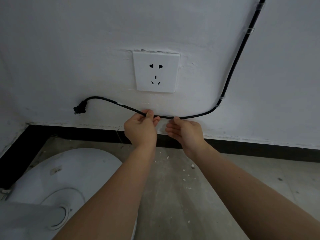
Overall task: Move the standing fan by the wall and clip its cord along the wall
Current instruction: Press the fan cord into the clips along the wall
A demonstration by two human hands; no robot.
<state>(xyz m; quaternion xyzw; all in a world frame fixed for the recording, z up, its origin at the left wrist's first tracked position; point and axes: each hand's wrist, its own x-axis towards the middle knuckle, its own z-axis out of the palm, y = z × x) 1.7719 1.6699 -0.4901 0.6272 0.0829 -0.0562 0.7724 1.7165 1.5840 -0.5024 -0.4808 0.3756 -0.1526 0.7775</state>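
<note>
White wall [69,40] with a socket [156,71] backs the black cord [233,71], which runs down through clear clips, curves below the socket and passes through both hands, left hand [141,126] and right hand [186,130] each pinching it, plug [79,109] dangling left.

We are in a bare, unfinished room of a dwelling. Indicators: a white plastered wall [69,40] with a flush socket plate [156,71], a black skirting strip [259,146], and a raw concrete floor [207,196] scattered with plaster chips [192,165].
</note>
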